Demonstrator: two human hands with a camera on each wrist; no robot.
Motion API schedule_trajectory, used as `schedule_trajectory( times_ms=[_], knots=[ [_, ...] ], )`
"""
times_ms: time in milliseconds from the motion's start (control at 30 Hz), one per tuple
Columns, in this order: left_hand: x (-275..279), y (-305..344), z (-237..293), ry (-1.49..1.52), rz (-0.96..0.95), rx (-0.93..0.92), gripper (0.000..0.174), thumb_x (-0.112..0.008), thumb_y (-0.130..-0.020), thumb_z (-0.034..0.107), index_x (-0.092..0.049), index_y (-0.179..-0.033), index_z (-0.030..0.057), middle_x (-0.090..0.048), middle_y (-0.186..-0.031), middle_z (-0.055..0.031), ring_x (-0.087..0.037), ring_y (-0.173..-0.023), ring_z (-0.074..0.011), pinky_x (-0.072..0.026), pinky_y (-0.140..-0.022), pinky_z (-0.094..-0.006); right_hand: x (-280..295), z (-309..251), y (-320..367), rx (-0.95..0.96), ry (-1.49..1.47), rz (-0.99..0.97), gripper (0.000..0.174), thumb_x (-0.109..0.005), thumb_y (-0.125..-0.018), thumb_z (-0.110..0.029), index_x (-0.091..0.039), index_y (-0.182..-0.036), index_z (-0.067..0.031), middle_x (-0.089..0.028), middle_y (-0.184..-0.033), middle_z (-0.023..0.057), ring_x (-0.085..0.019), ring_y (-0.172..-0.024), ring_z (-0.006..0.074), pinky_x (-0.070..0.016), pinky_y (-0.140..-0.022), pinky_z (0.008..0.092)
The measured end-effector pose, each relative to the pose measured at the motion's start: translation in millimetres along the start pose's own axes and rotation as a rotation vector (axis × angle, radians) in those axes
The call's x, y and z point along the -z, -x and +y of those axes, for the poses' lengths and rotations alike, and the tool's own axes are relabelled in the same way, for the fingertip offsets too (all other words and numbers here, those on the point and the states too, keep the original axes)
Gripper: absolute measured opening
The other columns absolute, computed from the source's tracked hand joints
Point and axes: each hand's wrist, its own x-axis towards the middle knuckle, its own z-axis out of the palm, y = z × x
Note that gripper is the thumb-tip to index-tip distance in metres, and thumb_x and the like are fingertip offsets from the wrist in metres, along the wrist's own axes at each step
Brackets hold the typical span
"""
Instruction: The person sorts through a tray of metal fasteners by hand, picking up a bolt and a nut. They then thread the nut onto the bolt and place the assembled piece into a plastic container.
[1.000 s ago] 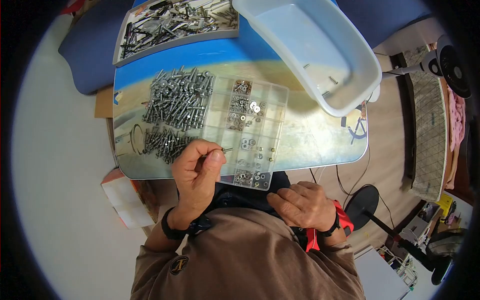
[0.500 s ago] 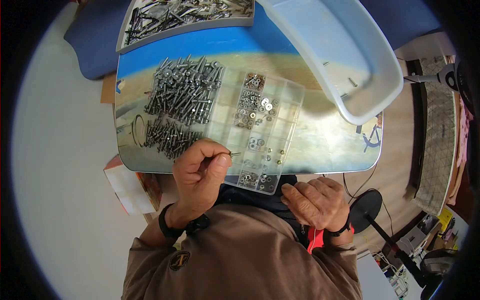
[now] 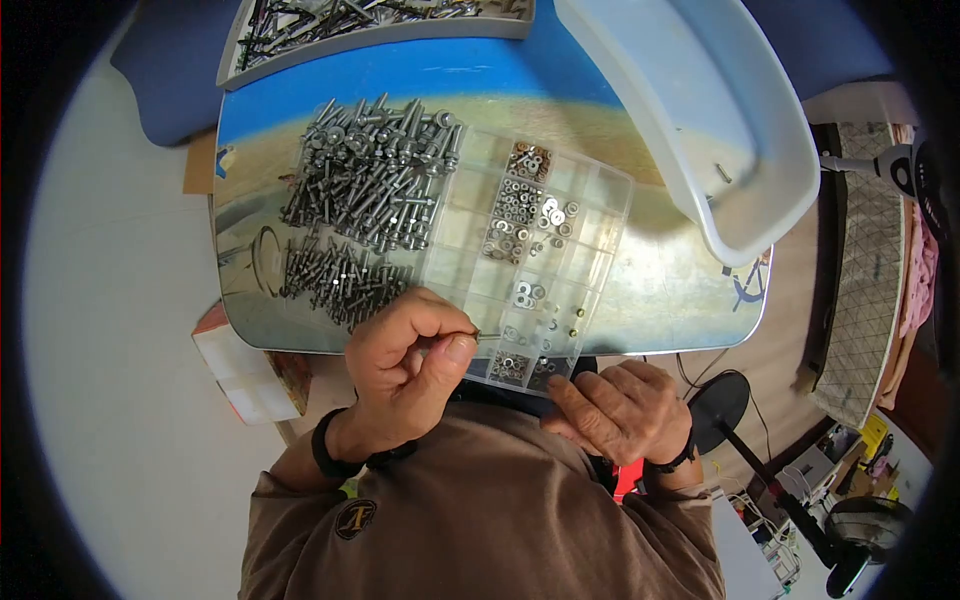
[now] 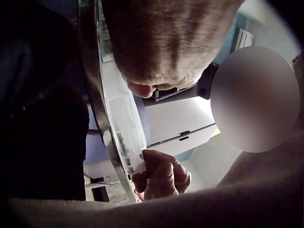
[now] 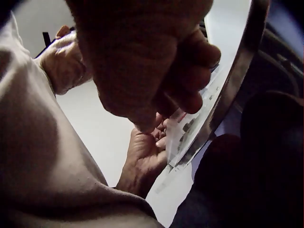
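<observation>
In the head view, my left hand [image 3: 408, 370] pinches a small screw [image 3: 487, 337] between thumb and forefinger, over the near left part of a clear compartment box [image 3: 470, 212]. Washers [image 3: 552, 212] and small nuts [image 3: 510, 367] lie in some compartments. Beside the box's near right corner is my right hand [image 3: 625, 412], its fingers loosely curled with nothing visible in them; whether a fingertip touches the corner is unclear. Left of the box lie a heap of larger bolts [image 3: 375, 170] and a heap of smaller screws [image 3: 345, 280].
A white tub [image 3: 740, 232] with a few loose screws stands at the table's right. At the far left a shallow box [image 3: 375, 32] holds mixed metal parts. A clear round rim [image 3: 268, 262] shows by the small screws. The painted table [image 3: 680, 300] has a curved metal edge.
My left hand, still pinching the screw, has moved toward the near compartments of the box. My right hand moved slightly away from the box corner and back beside it. The head view has shifted.
</observation>
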Motion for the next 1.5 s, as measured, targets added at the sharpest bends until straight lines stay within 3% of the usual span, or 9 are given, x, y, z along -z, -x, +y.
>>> schedule_trajectory(
  times_ms=[133,200,433,500,833,900,1100,1333,1500],
  knots=[
    [3,-1,0,0.008,-0.028,-0.015,0.005,-0.068,-0.092,0.002,-0.066,-0.094,-0.0007,-0.065,-0.085,-0.0063,-0.052,-0.069,-0.0094,-0.0397,-0.06,-0.0237,0,0,-1,-0.027,-0.02,-0.036,0.051,-0.082,-0.08,-0.037,-0.071,-0.112,0.0018,-0.058,-0.076,0.0027,-0.056,-0.061,0.0124,-0.0453,-0.049,0.0252],
    [4,-1,-1,0.013,-0.032,-0.023,0.005,-0.068,-0.092,0.002,-0.066,-0.094,-0.0009,-0.065,-0.085,-0.0069,-0.052,-0.069,-0.0099,-0.0402,-0.06,-0.0241,-2,2,-3,-0.048,0.037,0.024,0.06,-0.073,-0.085,-0.054,-0.071,-0.117,-0.0031,-0.057,-0.077,0.0036,-0.057,-0.057,0.0143,-0.0474,-0.049,0.0283],
    [7,-3,2,-0.019,-0.066,-0.047,0.006,-0.069,-0.09,0.0,-0.066,-0.094,-0.0006,-0.066,-0.084,-0.009,-0.056,-0.068,-0.0125,-0.0428,-0.06,-0.0252,5,2,-16,-0.1,0.121,-0.098,0.064,-0.068,-0.082,-0.063,-0.074,-0.12,-0.0116,-0.053,-0.087,0.0033,-0.057,-0.064,0.0145,-0.0473,-0.054,0.0299],
    [10,-5,1,-0.043,-0.09,-0.075,0.006,-0.069,-0.089,0.0,-0.066,-0.094,-0.0004,-0.066,-0.084,-0.0092,-0.056,-0.067,-0.0132,-0.0434,-0.06,-0.0255,6,5,-21,-0.08,0.117,-0.148,0.062,-0.071,-0.084,-0.056,-0.072,-0.122,-0.0078,-0.051,-0.078,0.0013,-0.052,-0.061,0.0136,-0.0414,-0.053,0.0267],
    [13,-13,-5,-0.04,-0.145,-0.242,0.009,-0.071,-0.085,-0.002,-0.065,-0.092,0.0005,-0.069,-0.082,-0.0093,-0.058,-0.065,-0.0161,-0.0448,-0.058,-0.028,12,-2,-44,-0.094,0.232,-0.297,0.061,-0.072,-0.083,-0.057,-0.074,-0.121,-0.0103,-0.041,-0.074,-0.0003,-0.047,-0.056,0.0117,-0.0385,-0.047,0.0284],
    [13,-13,-5,-0.042,-0.155,-0.25,0.009,-0.071,-0.085,-0.002,-0.065,-0.092,0.0005,-0.069,-0.082,-0.0094,-0.059,-0.065,-0.0167,-0.0449,-0.058,-0.0285,15,-2,-50,-0.023,0.253,-0.365,0.055,-0.065,-0.092,-0.048,-0.071,-0.118,-0.0008,-0.046,-0.069,-0.0015,-0.051,-0.058,0.0105,-0.0356,-0.049,0.027],
    [13,-14,-7,-0.042,-0.163,-0.28,0.01,-0.071,-0.085,-0.002,-0.065,-0.092,0.0005,-0.069,-0.082,-0.0097,-0.059,-0.065,-0.0182,-0.0449,-0.057,-0.0297,14,1,-58,0.005,0.217,-0.446,0.056,-0.065,-0.093,-0.044,-0.068,-0.121,0.0037,-0.045,-0.067,-0.0018,-0.047,-0.056,0.0107,-0.0342,-0.048,0.0276],
    [13,-14,-6,-0.069,-0.165,-0.291,0.009,-0.07,-0.086,-0.001,-0.065,-0.093,0.0003,-0.069,-0.083,-0.0105,-0.059,-0.066,-0.0187,-0.0448,-0.057,-0.0296,4,-6,-58,-0.003,0.214,-0.41,0.055,-0.067,-0.09,-0.037,-0.066,-0.119,0.0102,-0.047,-0.069,-0.0002,-0.05,-0.059,0.0116,-0.0357,-0.048,0.0275],
    [10,-12,-6,-0.057,-0.147,-0.285,0.008,-0.069,-0.086,-0.002,-0.065,-0.093,-0.0003,-0.068,-0.082,-0.0105,-0.058,-0.066,-0.0179,-0.0446,-0.057,-0.029,1,-14,-57,-0.167,0.061,-0.321,0.054,-0.072,-0.086,-0.03,-0.065,-0.118,0.0121,-0.05,-0.072,0.0011,-0.054,-0.061,0.0138,-0.0423,-0.051,0.028]
  ],
)
